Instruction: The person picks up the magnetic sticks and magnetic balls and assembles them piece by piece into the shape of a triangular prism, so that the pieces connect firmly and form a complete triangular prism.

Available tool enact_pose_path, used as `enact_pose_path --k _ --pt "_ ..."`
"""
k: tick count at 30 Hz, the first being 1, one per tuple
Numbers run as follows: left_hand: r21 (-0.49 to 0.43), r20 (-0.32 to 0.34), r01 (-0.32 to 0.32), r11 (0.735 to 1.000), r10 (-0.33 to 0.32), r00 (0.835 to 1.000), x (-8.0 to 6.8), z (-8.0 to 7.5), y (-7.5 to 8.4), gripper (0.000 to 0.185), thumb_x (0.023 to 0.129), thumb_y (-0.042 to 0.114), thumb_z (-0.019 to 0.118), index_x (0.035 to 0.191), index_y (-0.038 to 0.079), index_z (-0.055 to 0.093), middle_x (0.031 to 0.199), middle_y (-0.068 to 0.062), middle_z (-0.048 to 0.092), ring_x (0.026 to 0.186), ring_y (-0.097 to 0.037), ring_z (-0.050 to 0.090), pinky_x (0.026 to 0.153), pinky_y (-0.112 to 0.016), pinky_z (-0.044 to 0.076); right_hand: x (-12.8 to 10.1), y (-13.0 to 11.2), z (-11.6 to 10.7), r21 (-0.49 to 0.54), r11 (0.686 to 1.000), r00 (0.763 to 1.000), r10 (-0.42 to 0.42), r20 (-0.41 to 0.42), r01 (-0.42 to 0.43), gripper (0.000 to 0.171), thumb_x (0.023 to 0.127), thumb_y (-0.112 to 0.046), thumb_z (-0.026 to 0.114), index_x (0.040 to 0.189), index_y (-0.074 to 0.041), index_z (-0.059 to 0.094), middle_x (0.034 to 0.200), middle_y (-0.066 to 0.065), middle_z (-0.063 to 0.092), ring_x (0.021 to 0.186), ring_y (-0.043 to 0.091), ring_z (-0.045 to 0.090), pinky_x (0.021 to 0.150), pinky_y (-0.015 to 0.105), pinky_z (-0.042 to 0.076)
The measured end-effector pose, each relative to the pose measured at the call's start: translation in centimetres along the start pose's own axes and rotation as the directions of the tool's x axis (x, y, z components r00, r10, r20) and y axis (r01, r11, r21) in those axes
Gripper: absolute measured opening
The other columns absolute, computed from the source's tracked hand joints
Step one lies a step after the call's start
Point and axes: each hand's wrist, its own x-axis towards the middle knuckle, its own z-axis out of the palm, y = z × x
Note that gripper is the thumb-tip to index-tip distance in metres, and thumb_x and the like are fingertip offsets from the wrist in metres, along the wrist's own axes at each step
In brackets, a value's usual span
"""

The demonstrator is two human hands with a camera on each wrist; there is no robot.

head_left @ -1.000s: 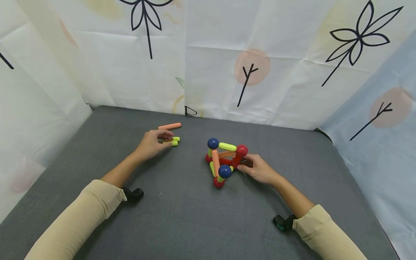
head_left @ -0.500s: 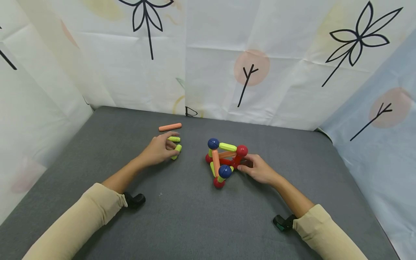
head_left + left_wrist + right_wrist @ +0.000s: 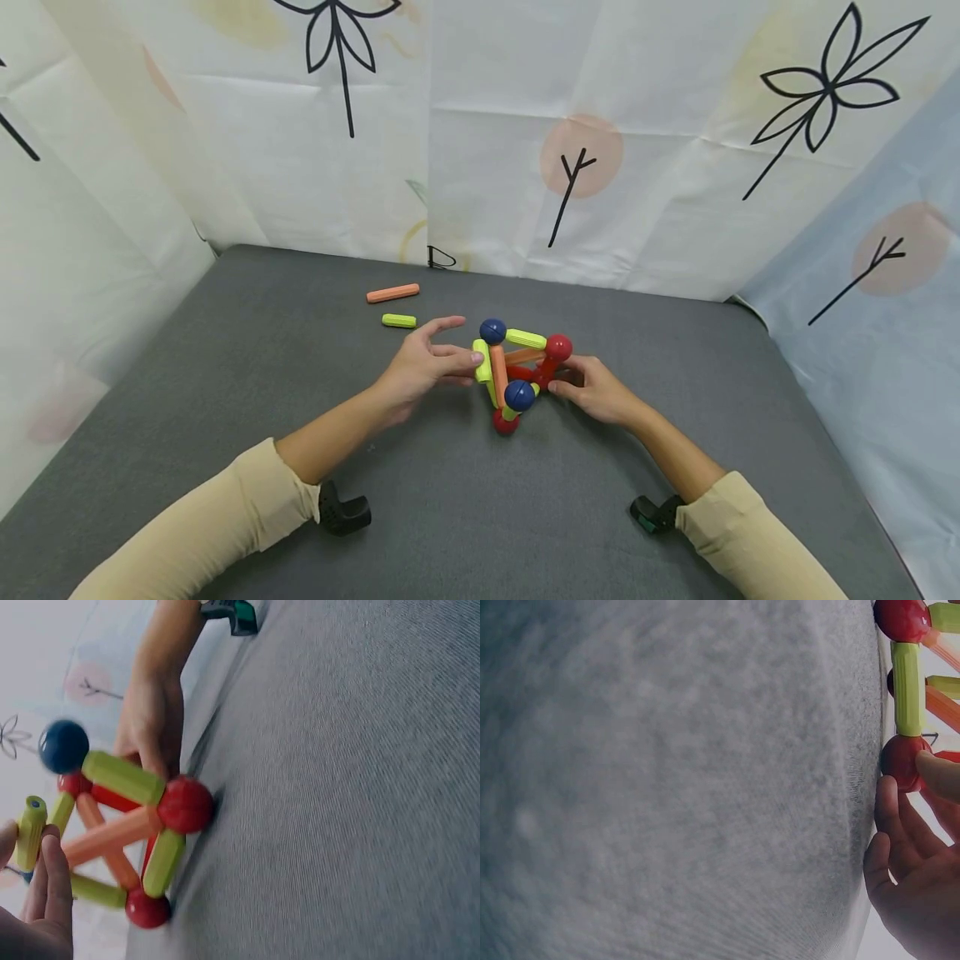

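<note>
On the left wrist view alone, left hand (image 3: 34, 900) pinching a yellow-green rod (image 3: 31, 832) beside the ball-and-rod frame (image 3: 127, 825).

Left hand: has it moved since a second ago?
Yes. The left hand went right, away from the orange stick lying on the mat, and now pinches a yellow-green stick against the ball-and-stick frame.

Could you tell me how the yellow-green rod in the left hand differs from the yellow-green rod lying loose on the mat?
The held rod stands nearly upright, pinched by the left hand beside the ball-and-rod structure; the loose rod lies flat and untouched, apart from the structure, near an orange rod. Both look alike in colour and shape.
</note>
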Motion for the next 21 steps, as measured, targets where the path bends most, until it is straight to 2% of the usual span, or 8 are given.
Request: enact_pose_path --k 4,10,15,21 --pt "-0.01 0.008 -0.018 1.0 0.018 1.0 0.0 1.3 -0.1 0.07 0.089 0.012 0.075 0.149 0.012 0.04 0.104 -0.016 0.073 0.086 -0.023 0.073 0.088 -0.042 0.055 0.0 0.0 0.0 0.004 1.0 1.0 0.002 -0.002 -0.002 0.032 0.095 -0.003 0.064 0.126 0.005 0.062 0.114 0.018 0.068 0.093 0.027 0.063 0.078 0.031 0.052" --pt "-0.017 -0.019 0.008 1.0 -0.009 1.0 0.2 2.5 -0.1 0.068 0.089 0.014 0.076 0.147 0.014 0.04 0.105 -0.016 0.073 0.088 -0.025 0.074 0.086 -0.041 0.056 0.1 -0.2 0.0 -0.004 1.0 1.0 0.027 0.006 -0.027 0.032 0.095 -0.004 0.064 0.126 0.004 0.062 0.114 0.017 0.068 0.092 0.027 0.063 0.078 0.032 0.052" --pt "-0.027 -0.026 0.009 1.0 -0.009 1.0 0.4 3.0 -0.1 0.07 0.089 0.015 0.076 0.148 0.016 0.038 0.106 -0.017 0.073 0.088 -0.026 0.074 0.083 -0.04 0.057 0.1 -0.4 -0.1 -0.008 0.998 0.998 0.055 0.012 -0.054 0.034 0.095 -0.004 0.065 0.127 0.002 0.062 0.116 0.015 0.068 0.095 0.026 0.063 0.081 0.032 0.053" --pt "-0.063 -0.049 0.026 0.998 -0.029 0.998 1.0 3.0 -0.2 0.071 0.088 0.015 0.077 0.147 0.014 0.038 0.1 -0.018 0.074 0.082 -0.024 0.074 0.082 -0.041 0.058 0.2 -0.1 0.0 -0.003 1.0 1.0 0.01 0.011 -0.01 0.032 0.094 -0.003 0.064 0.126 0.004 0.062 0.115 0.017 0.068 0.096 0.028 0.064 0.081 0.033 0.053"
